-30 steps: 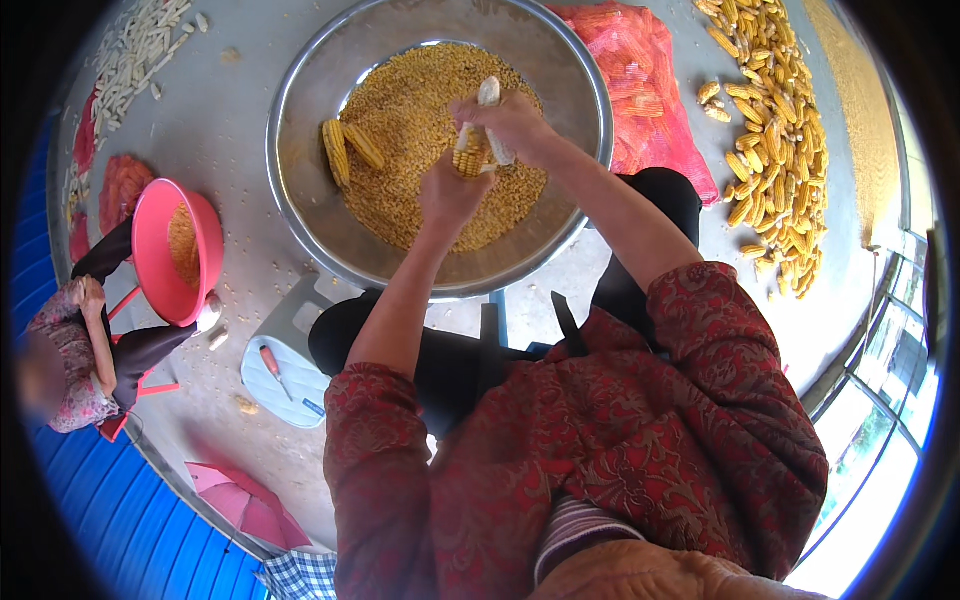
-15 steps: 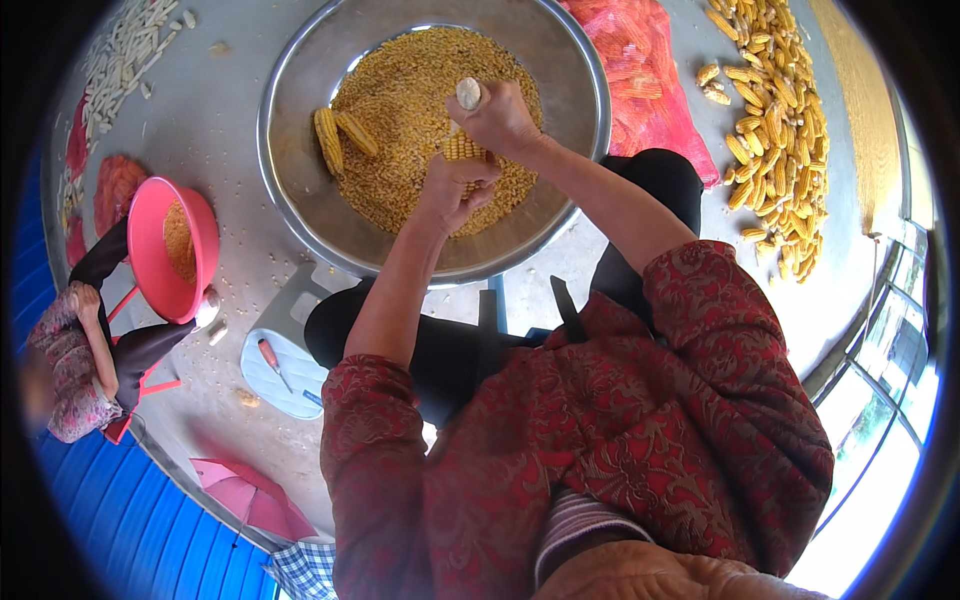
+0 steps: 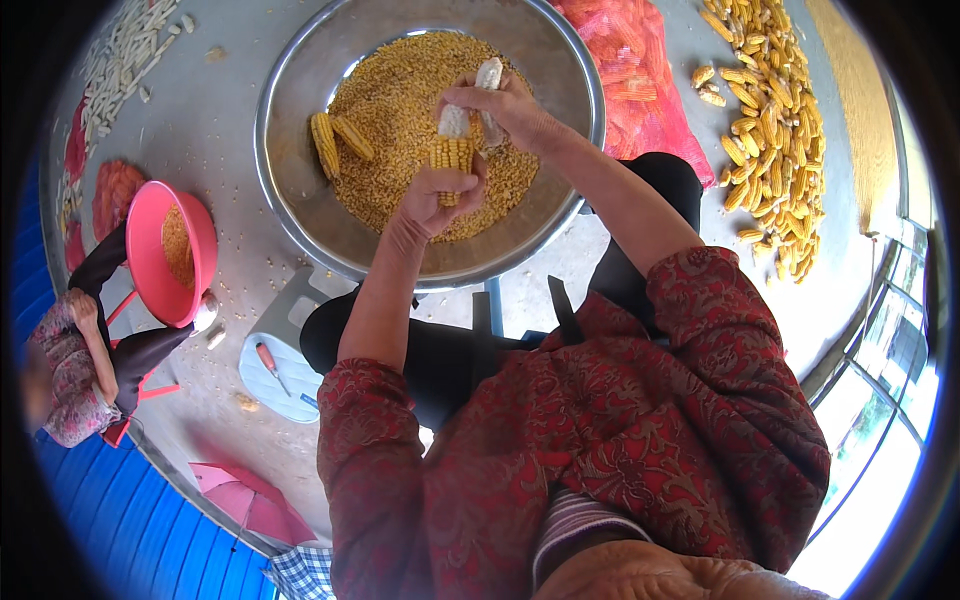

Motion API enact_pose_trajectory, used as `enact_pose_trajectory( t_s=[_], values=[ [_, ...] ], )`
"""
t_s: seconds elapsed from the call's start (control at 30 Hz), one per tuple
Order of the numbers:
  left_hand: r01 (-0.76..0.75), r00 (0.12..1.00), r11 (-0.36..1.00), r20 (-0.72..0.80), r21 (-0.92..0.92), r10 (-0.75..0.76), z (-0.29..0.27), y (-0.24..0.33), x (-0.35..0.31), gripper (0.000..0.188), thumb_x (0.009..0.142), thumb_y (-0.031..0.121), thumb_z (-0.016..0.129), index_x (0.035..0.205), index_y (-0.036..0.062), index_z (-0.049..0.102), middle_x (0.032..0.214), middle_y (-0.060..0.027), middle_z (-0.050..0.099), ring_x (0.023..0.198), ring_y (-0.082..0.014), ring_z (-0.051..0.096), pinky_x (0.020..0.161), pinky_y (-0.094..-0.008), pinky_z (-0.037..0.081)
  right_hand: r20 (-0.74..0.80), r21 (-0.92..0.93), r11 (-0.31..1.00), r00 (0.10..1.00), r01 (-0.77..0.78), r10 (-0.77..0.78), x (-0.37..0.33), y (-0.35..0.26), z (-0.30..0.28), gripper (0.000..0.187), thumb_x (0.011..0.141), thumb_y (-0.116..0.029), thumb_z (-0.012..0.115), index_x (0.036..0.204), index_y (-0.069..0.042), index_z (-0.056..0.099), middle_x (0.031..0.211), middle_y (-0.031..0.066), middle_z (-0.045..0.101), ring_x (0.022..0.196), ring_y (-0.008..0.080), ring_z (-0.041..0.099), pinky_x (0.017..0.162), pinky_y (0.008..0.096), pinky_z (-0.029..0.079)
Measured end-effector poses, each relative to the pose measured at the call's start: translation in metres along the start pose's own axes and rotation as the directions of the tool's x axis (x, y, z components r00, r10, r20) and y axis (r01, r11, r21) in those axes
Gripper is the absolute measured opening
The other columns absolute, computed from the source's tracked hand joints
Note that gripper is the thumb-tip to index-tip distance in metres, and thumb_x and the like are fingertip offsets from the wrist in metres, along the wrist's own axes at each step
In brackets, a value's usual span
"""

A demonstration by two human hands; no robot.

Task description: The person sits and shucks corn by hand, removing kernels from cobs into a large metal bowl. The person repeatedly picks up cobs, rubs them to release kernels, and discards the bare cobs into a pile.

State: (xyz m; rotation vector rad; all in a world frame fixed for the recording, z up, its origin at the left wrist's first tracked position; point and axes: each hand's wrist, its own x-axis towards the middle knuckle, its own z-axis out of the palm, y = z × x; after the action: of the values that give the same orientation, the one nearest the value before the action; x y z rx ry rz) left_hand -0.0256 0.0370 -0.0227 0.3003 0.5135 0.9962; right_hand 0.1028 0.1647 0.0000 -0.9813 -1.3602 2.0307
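Over a wide steel basin [image 3: 293,130], my left hand [image 3: 432,203] grips the lower part of a corn ear [image 3: 453,152]. Yellow kernels cover that ear's lower part, while its upper end is stripped to white cob. My right hand [image 3: 515,112] is closed around a bare white cob [image 3: 489,76], which sticks out above its fingers and lies beside the ear's stripped end. Loose corn kernels [image 3: 400,95] fill the basin's bottom. Two whole ears [image 3: 325,145] rest on them at the left.
Right of the basin lie a pink mesh sack [image 3: 635,90] and a long pile of corn ears [image 3: 775,150]. At left are white cobs [image 3: 115,70], a pink tub [image 3: 148,285] and a seated person [image 3: 75,375]. A screwdriver [image 3: 268,360] lies on a padded stool [image 3: 275,385].
My hands have drawn apart, and the ear's stripped white end now shows between them. The bare cob in my right hand has swung more upright, showing its length rather than its end.
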Motion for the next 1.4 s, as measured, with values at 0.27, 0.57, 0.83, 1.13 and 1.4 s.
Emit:
enact_pose_trajectory(
  t_s=[0.27,0.57,0.83,1.13,1.4],
  values=[
    [0.009,0.862,0.853,-0.437,0.522,0.258,0.020,0.012,0.003,0.029,0.080,0.019,0.070,0.101,0.0032,0.058,0.079,-0.0043,0.061,0.061,-0.0106,0.055,0.048,-0.0210,0.038,0.023,-0.394,0.919,0.999,-0.019,0.030,-0.007,-0.013,0.001,0.022,0.081,-0.015,0.067,0.097,-0.001,0.068,0.079,0.0074,0.067,0.063,0.0110,0.062,0.058,0.0261,0.052],
    [-0.024,0.917,0.931,-0.364,0.364,0.166,0.018,0.031,-0.003,0.066,0.092,0.062,0.036,0.105,0.0014,0.058,0.078,-0.0082,0.062,0.060,-0.0115,0.056,0.046,-0.0232,0.041,0.045,-0.040,0.999,0.999,0.020,-0.019,-0.007,-0.015,-0.006,0.013,0.076,-0.008,0.064,0.087,-0.001,0.065,0.073,0.0062,0.064,0.059,0.0103,0.059,0.050,0.0235,0.046],
    [-0.025,0.960,0.821,-0.217,0.571,0.180,0.015,0.023,0.000,0.074,0.086,0.071,0.036,0.102,0.0016,0.056,0.065,-0.0058,0.056,0.047,-0.0108,0.050,0.040,-0.0233,0.038,0.019,-0.029,0.998,0.998,-0.051,0.052,-0.011,-0.015,0.006,0.016,0.079,-0.014,0.066,0.088,-0.001,0.066,0.070,0.0041,0.062,0.055,0.0091,0.055,0.049,0.0227,0.044],
    [-0.189,0.924,0.844,-0.200,0.502,0.326,0.030,0.010,0.007,0.067,0.093,0.064,0.023,0.096,0.0049,0.054,0.063,-0.0044,0.054,0.043,-0.0091,0.047,0.036,-0.0229,0.038,0.010,-0.393,0.914,0.993,-0.104,0.117,-0.017,-0.025,0.007,0.030,0.080,-0.027,0.072,0.087,0.001,0.066,0.075,0.0079,0.066,0.063,0.0136,0.062,0.056,0.0278,0.050],
    [-0.170,0.933,0.904,-0.231,0.392,0.276,0.034,0.010,0.008,0.066,0.095,0.061,0.018,0.104,0.0050,0.052,0.066,-0.0058,0.055,0.044,-0.0109,0.051,0.034,-0.0244,0.041,0.047,-0.183,0.983,0.999,-0.012,0.021,-0.016,-0.008,0.009,0.018,0.082,-0.022,0.072,0.088,-0.005,0.066,0.072,-0.0010,0.063,0.062,0.0071,0.057,0.047,0.0223,0.043]
  ],
)
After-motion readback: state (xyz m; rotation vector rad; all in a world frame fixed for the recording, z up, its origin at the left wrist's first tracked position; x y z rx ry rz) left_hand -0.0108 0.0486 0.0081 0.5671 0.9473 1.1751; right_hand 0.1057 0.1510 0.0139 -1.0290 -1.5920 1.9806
